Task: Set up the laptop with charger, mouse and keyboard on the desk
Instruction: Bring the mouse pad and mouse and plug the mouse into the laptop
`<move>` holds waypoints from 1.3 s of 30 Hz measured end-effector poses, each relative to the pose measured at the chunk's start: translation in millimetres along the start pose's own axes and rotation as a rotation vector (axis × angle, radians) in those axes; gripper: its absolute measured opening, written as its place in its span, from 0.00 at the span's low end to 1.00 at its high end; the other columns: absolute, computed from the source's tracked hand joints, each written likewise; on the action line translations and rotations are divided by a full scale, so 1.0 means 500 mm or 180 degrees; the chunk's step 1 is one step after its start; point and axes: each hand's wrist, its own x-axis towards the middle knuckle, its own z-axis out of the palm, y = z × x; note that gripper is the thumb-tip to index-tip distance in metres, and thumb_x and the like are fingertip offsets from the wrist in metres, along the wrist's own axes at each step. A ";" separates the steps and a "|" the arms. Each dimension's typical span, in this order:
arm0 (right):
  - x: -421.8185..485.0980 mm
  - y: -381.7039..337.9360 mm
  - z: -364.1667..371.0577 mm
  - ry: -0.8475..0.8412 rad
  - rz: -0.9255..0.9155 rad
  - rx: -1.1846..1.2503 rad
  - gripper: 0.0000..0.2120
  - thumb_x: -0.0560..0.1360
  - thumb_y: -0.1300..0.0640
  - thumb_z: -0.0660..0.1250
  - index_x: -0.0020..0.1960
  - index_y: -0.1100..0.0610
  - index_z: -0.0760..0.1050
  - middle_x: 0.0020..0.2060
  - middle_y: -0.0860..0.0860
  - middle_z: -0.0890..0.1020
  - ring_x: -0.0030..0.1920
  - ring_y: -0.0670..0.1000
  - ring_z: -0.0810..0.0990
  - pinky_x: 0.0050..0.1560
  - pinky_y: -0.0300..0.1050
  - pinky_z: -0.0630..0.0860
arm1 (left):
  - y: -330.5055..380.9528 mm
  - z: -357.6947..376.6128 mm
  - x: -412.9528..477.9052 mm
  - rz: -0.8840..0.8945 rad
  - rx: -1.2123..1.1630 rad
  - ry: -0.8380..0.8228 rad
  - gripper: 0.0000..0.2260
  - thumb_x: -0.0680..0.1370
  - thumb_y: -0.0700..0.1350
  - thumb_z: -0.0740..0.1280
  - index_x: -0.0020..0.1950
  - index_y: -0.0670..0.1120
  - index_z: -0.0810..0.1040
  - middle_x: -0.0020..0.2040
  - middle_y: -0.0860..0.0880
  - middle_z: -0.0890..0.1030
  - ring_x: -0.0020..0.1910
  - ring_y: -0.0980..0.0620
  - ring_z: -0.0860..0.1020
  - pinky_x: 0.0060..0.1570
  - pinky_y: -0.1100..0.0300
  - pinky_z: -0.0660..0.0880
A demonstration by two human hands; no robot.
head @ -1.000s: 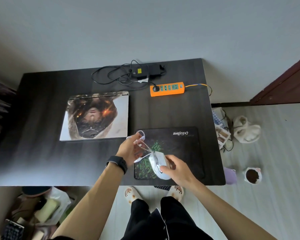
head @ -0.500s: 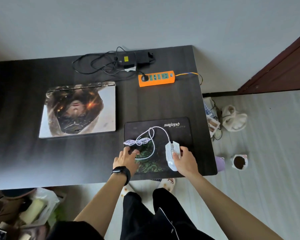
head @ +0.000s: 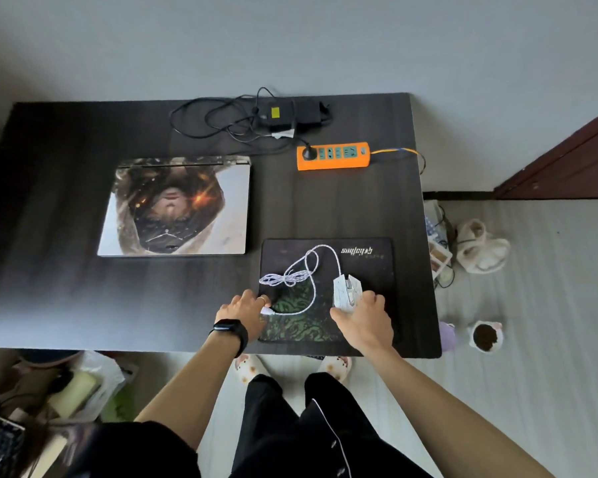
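Head cam: dark desk (head: pixel 49 270) seen from above, person standing at its near edge. Closed laptop (head: pixel 173 208) w/ printed lid lies flat at desk centre-left. Black charger (head: pixel 290 113) sits at the far edge, its cords in a loose tangle beside it. Orange power strip (head: pixel 334 156) lies just right of and nearer than the charger, w/ a black plug in its left-end socket. Mouse pad (head: pixel 370 270) is at the near right corner, just right of the laptop. White mouse (head: pixel 346 291) is on the pad, right of centre, nose toward the far edge. Its white cable (head: pixel 297 274) loops across the pad to the left, part still bundled. R hand (head: pixel 363 315) grasps the mouse's rear, thumb on one side, fingers curled over the other. L hand (head: pixel 244 310), w/ black watch (head: pixel 232 331) on the wrist, rests at the pad's left edge, fingertips on the cable's plug end (head: pixel 266 310); can't tell if it pinches the plug or only touches it.
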 end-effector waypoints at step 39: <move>0.095 -0.435 -0.256 -0.0023 0.0299 0.5257 0.02 0.79 0.58 0.70 0.48 0.56 0.79 0.35 0.50 0.79 0.34 0.46 0.77 0.42 0.40 0.77 | -0.078 -0.382 0.140 0.0588 -0.3682 -0.0080 0.12 0.76 0.39 0.71 0.59 0.43 0.79 0.43 0.50 0.83 0.34 0.55 0.78 0.30 0.70 0.71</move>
